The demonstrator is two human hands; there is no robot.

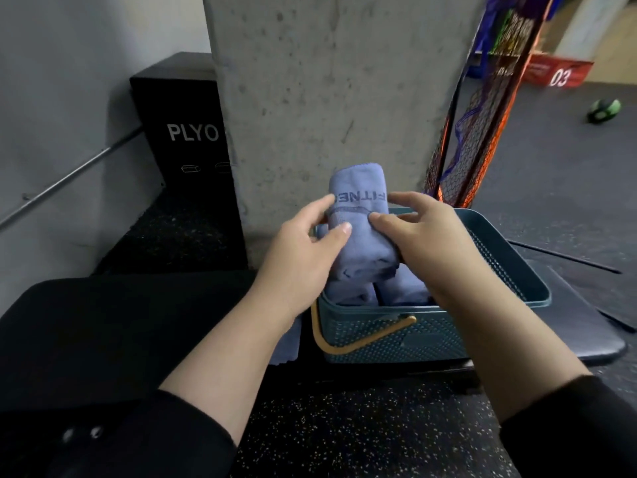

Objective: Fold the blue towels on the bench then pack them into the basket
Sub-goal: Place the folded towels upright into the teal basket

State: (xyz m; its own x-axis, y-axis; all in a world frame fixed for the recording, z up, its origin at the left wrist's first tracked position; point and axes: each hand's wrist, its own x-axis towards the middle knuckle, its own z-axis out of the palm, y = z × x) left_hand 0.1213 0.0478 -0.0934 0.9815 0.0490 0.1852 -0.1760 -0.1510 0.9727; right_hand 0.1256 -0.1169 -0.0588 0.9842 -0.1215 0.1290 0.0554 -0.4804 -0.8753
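A folded blue towel (358,215) with dark lettering is held above the teal basket (499,267). My left hand (303,257) grips its left side, thumb on top. My right hand (427,236) grips its right side, fingers curled round the edge. Two more folded blue towels (406,291) lie inside the basket under the held one. Another blue towel (287,343) hangs at the basket's left, mostly hidden by my left forearm. The basket stands on a dark bench (586,326) and has a tan handle (348,343) folded down its front.
A grey concrete pillar (337,98) rises right behind the basket. A black plyo box (186,132) stands at the left. A black padded bench (103,326) lies at the lower left. A netted rack (482,115) leans right of the pillar. A green ball (604,110) lies on the floor.
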